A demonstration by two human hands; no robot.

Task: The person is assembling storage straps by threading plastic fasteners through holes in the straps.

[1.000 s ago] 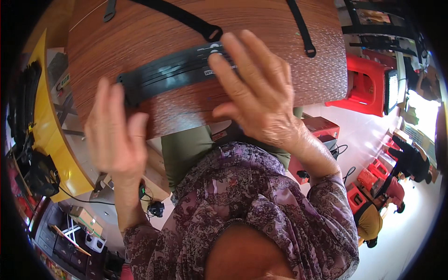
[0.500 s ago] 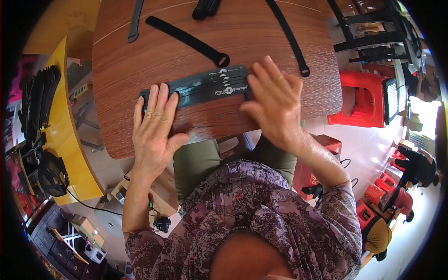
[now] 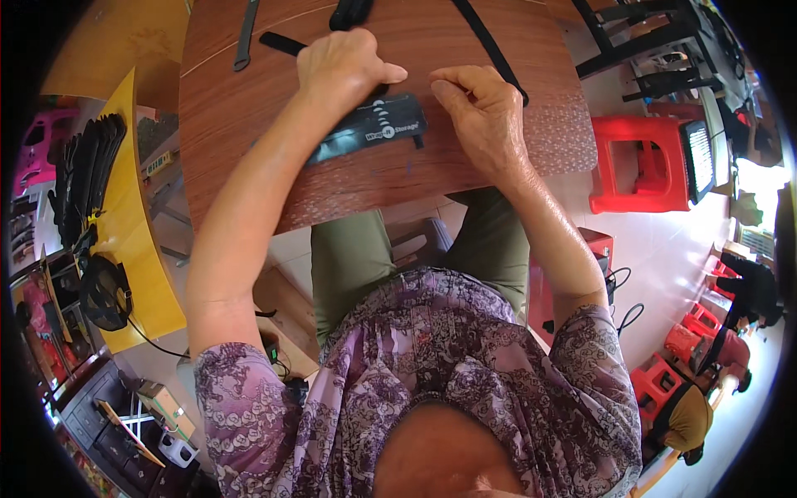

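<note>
A flat, dark plastic package (image 3: 407, 112) with pale printing lies on the brown table, its left part hidden behind my left forearm. My left hand (image 3: 342, 70) reaches past it, fingers curled down over a black strap (image 3: 281, 41). The strap's looped end is mostly covered by that hand. To the right of the package, my right hand (image 3: 483, 112) hovers with bent fingers, thumb and forefinger close together and nothing visible between them. Behind it runs another black strap (image 3: 486, 41). A grey strap (image 3: 245, 37) and a black bundle (image 3: 350, 12) lie farther off.
The wooden table (image 3: 249, 124) has a rounded right corner. A red stool (image 3: 635, 166) stands to its right, a yellow board (image 3: 137, 224) with black straps (image 3: 91, 166) to its left. Several people sit at the far right.
Both hands have lifted off the package. The left moved forward and right onto the black strap; the right drew its fingers in from flat. My view has shifted slightly.
</note>
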